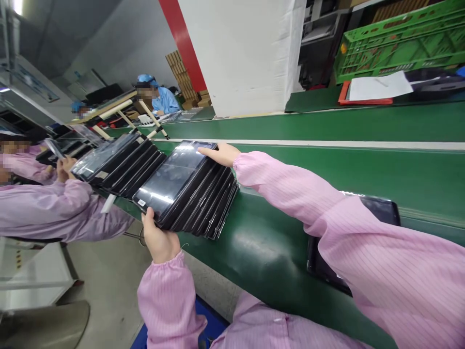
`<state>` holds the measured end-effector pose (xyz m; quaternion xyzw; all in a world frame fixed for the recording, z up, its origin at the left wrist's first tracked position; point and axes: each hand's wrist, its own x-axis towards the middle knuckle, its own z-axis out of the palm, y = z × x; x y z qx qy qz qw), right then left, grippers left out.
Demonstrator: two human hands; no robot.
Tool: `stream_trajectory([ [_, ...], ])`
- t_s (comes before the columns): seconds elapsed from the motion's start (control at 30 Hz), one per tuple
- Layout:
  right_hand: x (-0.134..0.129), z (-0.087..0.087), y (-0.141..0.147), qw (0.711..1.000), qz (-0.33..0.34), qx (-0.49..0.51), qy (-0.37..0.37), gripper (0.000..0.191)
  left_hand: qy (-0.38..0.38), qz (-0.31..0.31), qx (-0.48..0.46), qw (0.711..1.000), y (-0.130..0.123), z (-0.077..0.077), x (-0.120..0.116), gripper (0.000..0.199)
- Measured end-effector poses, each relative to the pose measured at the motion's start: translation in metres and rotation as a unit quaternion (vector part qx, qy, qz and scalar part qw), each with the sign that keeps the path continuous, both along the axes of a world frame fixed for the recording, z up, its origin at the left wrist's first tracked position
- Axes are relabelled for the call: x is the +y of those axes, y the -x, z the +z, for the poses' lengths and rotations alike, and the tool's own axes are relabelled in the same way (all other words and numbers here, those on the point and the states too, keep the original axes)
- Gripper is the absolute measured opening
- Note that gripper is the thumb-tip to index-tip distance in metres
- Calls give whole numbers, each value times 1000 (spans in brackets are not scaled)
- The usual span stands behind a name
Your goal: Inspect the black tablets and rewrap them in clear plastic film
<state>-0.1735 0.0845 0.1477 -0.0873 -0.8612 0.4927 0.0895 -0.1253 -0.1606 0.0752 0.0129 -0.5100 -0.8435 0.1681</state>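
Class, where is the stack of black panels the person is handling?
In the head view, the stack of black panels sits at centre on the green conveyor belt, between the left hand and right hand, beside a second stack.

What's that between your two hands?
A stack of glossy black panels lies between your left hand and right hand, as the head view shows.

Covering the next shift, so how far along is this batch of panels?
Done, seemingly: a row of film-wrapped black panels beside a co-worker's hands. In hand: a second row between the left hand and right hand. Left: one dark panel lying on the green conveyor belt.
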Motion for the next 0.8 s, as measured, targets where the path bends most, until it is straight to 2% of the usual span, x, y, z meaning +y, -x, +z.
stream_trajectory([
  [0.17,-12,15,-23,999,-26,27,-10,51,-32,-5,40,999,-12,7,-1,10],
  [0.27,-9,23,-33,997,-27,73,24,43,-44,-17,82,995,-26,23,3,6],
  [0.37,10,26,-52,984,6,147,101,40,-31,-18,137,990,-47,48,17,12],
  [0.43,30,26,-73,969,28,200,140,37,-14,-40,136,990,-62,63,33,20],
  [0.5,55,26,-97,958,21,242,154,33,-9,-87,101,991,-74,68,49,25],
  [0.53,69,24,-110,955,8,253,156,31,-13,-113,75,991,-79,66,57,26],
  [0.6,96,19,-132,956,-21,249,154,29,-22,-169,13,985,-88,49,68,27],
  [0.7,131,1,-156,984,-35,150,92,29,-3,-264,-111,958,-97,3,76,38],
  [0.8,158,-27,-167,999,5,-14,-30,38,22,-307,-210,928,-108,-47,80,30],
])
